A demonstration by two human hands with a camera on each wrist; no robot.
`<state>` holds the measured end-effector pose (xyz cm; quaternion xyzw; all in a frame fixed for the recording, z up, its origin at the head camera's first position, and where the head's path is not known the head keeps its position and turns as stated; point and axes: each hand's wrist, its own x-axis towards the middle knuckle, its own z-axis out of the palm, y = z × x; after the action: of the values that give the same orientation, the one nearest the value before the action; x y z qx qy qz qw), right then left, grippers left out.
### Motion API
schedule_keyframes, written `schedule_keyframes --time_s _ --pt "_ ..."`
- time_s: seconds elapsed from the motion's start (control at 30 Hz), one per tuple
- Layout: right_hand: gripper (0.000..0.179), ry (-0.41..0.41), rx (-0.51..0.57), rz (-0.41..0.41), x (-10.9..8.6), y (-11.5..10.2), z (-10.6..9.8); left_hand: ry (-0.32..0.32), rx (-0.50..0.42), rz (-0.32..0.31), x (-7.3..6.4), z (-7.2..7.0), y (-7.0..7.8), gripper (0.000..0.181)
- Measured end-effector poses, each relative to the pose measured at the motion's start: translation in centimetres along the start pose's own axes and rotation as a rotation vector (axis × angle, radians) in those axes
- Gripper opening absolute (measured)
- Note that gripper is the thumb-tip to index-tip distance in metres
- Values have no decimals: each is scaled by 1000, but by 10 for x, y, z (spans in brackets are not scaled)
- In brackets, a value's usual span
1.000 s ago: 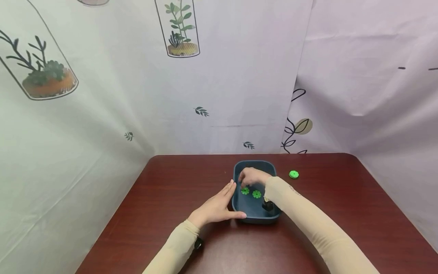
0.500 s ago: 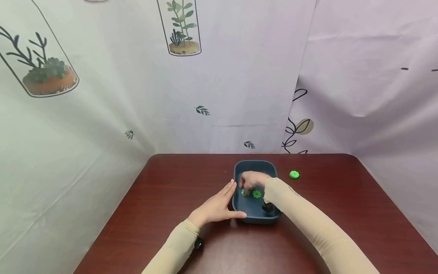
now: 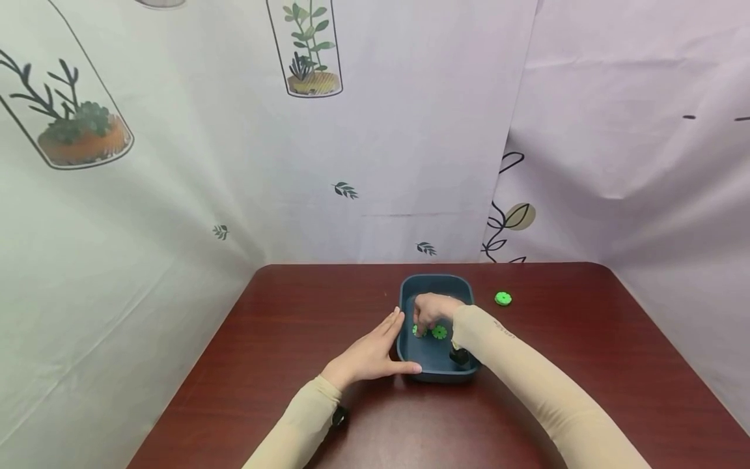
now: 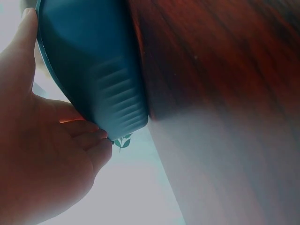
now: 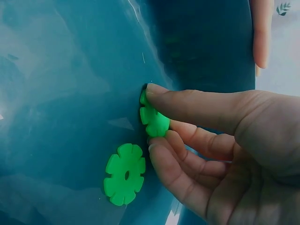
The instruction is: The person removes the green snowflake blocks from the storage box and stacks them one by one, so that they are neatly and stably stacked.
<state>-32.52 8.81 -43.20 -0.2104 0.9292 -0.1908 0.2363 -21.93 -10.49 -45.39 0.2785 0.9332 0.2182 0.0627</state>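
Note:
A dark blue rectangular bin (image 3: 433, 361) stands on the table, its floor holding two green notched discs. With thumb and fingertips my right hand (image 3: 432, 309) pinches the left disc (image 5: 154, 119) by its edges, close against the bin's floor. Beside it the other flower-shaped disc (image 5: 125, 174), with a small hole in its middle, lies flat and untouched. My left hand (image 3: 366, 357) is at the bin's left side, fingers straight along the rim and thumb stretched to the near corner. In the left wrist view, the fingertips touch the bin's outer wall (image 4: 115, 89).
Another green disc piece (image 3: 502, 298) lies on the reddish-brown table (image 3: 305, 312), right of the bin's far end. White cloth (image 3: 375, 143) printed with plants hangs behind the table and along its sides.
My right hand has come down and slightly nearer inside the bin, its fingers closing on the left green disc. My left hand and the bin stay in place.

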Motion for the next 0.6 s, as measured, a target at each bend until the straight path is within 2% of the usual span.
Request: schedule_keyframes --time_s 0.27,0.6 --pt "13 36 12 -48 0 2 -1 0 2 1 0 -1 1 115" --pt "11 58 35 -96 -2 4 -8 0 -8 0 -2 -1 2 115"
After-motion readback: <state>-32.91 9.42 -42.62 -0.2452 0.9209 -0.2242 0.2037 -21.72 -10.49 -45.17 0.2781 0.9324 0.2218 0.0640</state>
